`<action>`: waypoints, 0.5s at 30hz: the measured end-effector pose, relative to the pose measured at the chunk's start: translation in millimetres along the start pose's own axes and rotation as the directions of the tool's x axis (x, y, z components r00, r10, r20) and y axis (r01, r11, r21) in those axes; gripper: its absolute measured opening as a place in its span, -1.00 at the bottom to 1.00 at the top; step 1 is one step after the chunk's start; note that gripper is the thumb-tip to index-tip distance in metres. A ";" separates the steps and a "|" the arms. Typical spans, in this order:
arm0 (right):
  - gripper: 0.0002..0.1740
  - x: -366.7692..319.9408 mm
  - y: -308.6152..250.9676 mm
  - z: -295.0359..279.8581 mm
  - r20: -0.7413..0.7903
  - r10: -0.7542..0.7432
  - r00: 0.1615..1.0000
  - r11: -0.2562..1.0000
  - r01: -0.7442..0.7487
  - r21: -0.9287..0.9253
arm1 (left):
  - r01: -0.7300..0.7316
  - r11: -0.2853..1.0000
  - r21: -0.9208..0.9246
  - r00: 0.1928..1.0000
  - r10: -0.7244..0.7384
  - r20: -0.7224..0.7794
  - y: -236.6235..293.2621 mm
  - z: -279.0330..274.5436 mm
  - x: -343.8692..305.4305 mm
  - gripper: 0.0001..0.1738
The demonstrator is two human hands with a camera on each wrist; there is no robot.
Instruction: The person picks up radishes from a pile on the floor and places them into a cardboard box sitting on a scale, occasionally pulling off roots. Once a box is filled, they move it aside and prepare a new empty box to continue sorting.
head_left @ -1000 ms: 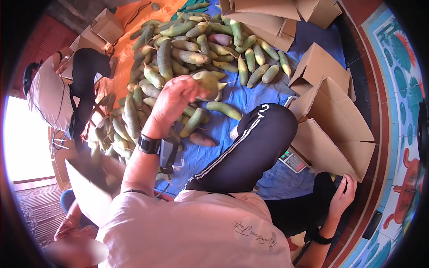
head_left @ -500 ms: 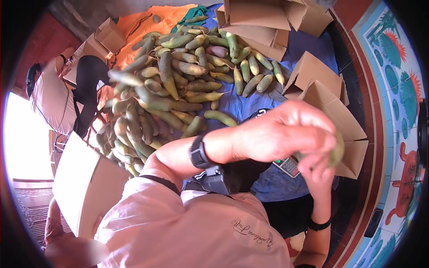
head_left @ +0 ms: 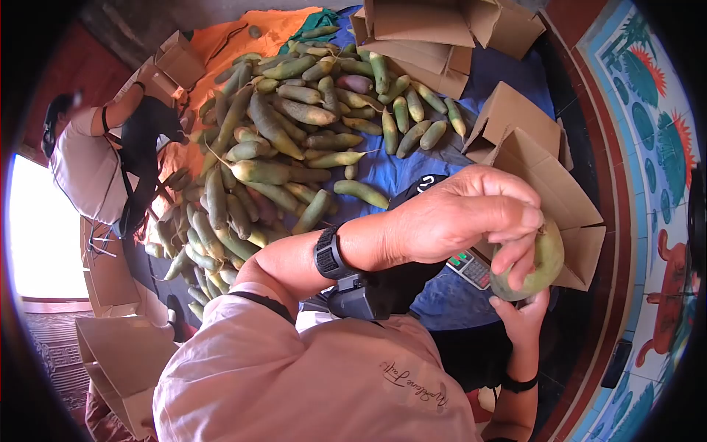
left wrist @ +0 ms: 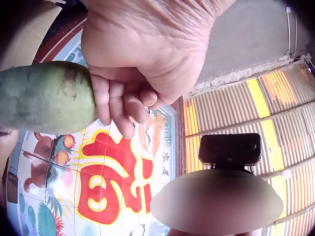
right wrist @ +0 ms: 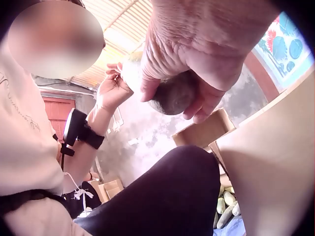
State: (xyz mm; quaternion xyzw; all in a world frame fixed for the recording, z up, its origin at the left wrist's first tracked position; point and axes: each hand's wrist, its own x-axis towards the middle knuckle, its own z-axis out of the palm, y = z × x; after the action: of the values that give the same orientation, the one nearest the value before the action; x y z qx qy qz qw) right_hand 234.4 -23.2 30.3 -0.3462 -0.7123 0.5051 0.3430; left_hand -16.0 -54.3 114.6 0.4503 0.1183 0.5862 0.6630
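A green radish is between both hands at the right of the head view. My right hand grips its lower end from below; in the right wrist view, the thumb and fingers of my right hand curl round the radish's dark end. My left hand has its thumb and forefinger together at the other end. In the left wrist view, curled fingers of my left hand touch the rounded end of the radish; whatever lies between the fingertips is hidden.
A large radish pile covers the blue and orange sheets. A scale shows beside my knee, close to an open carton. More cartons stand at the back; another person is at the left.
My left hand has swung from above the pile to the right with the radish. My right hand has left the carton's edge and grips the radish. At lower left, a carton has shifted.
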 end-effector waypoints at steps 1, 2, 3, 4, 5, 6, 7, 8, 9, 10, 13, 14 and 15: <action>-0.20 -1.6 0.3 -0.2 -0.001 0.020 1.000 1.000 -0.020 0.023 | 0.002 1.000 0.000 1.000 -0.002 -0.003 1.3 0.2 0.9 -0.63; -0.20 -2.7 -1.0 0.4 0.001 0.023 1.000 0.999 -0.023 0.025 | -0.008 1.000 0.008 1.000 0.008 0.003 2.4 0.9 1.9 -0.64; -0.19 -3.3 -3.4 0.4 -0.004 0.015 1.000 1.000 -0.015 0.019 | -0.020 1.000 0.017 1.000 0.020 0.010 3.7 2.0 3.0 -0.64; -0.18 -3.8 -5.3 0.1 -0.010 0.007 1.000 1.000 -0.007 0.012 | -0.021 1.000 0.016 1.000 0.020 0.007 5.4 3.5 4.0 -0.64; -0.18 -4.6 -6.3 0.2 -0.008 0.007 1.000 1.000 -0.007 0.012 | -0.009 1.000 0.002 0.999 0.009 0.032 7.4 5.2 5.4 -0.63; -0.18 -5.4 -7.4 0.7 -0.038 0.005 0.999 1.000 -0.005 -0.005 | 0.003 1.000 -0.012 0.998 -0.002 0.058 8.5 6.6 6.8 -0.63; -0.17 -5.8 -8.9 1.3 -0.068 0.001 0.998 1.000 -0.002 -0.022 | 0.002 1.000 -0.013 0.998 -0.001 0.058 8.5 7.6 8.4 -0.63; -0.17 -5.4 -12.7 1.7 -0.067 0.002 0.998 1.000 -0.003 -0.022 | -0.018 0.999 -0.042 0.996 0.022 0.084 8.0 8.6 10.1 -0.62; -0.17 -4.5 -18.1 2.1 -0.058 0.024 0.998 0.999 -0.027 -0.039 | -0.037 0.997 -0.072 0.993 0.045 0.109 7.3 9.3 11.4 -0.61; -0.16 -3.6 -22.4 2.7 -0.050 0.048 0.998 0.997 -0.050 -0.056 | -0.037 0.997 -0.073 0.993 0.045 0.108 6.6 9.9 12.3 -0.61; -0.14 -1.5 -28.9 6.2 -0.036 0.030 0.999 0.999 -0.031 -0.014 | -0.037 0.994 -0.105 0.992 0.049 0.113 2.1 10.3 15.5 -0.60; -0.14 -1.5 -27.2 5.0 -0.037 0.032 0.999 0.999 -0.032 -0.014 | -0.032 0.995 -0.097 0.993 0.043 0.110 -0.6 9.3 16.5 -0.60; -0.24 -1.4 -23.9 2.6 -0.029 -0.030 0.999 1.000 0.030 -0.007 | -0.027 0.996 -0.089 0.994 0.037 0.107 -2.4 8.6 17.1 -0.60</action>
State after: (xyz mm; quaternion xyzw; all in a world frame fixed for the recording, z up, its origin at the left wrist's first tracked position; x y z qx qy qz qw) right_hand 229.5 -31.6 52.4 -0.3438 -0.7142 0.4924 0.3596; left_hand -3.7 -42.9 124.0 0.4539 0.0491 0.5761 0.6780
